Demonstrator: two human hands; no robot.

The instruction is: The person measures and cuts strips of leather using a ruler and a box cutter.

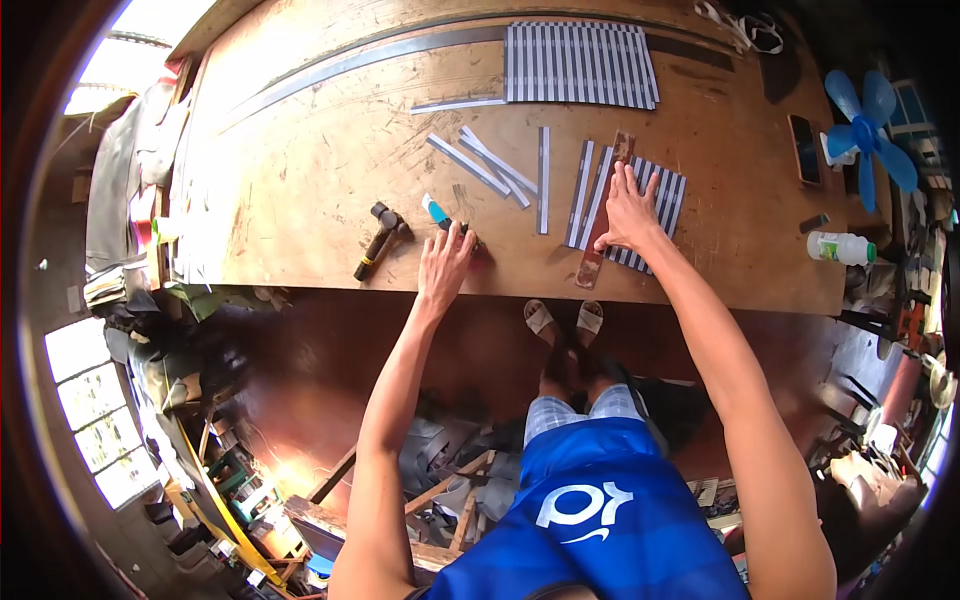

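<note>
My left hand (445,265) is at the near side of the table, its fingers curled over the dark end of a teal-and-black utility knife (436,211). Left of it lies a hammer (382,238) with a black and yellow handle. My right hand (632,212) is spread, pressing on a worn brown straightedge (590,262) and the striped sheet (668,195) beside it. Narrow striped strips (581,190) lie left of the straightedge, near its edge. More cut strips (543,180) are scattered between my hands.
A stack of striped sheets (580,65) lies at the back of the wooden table (300,180), by a long metal strip (370,62). To the right are a phone (804,150), a blue fan (866,130) and a white bottle (840,248) with a green cap.
</note>
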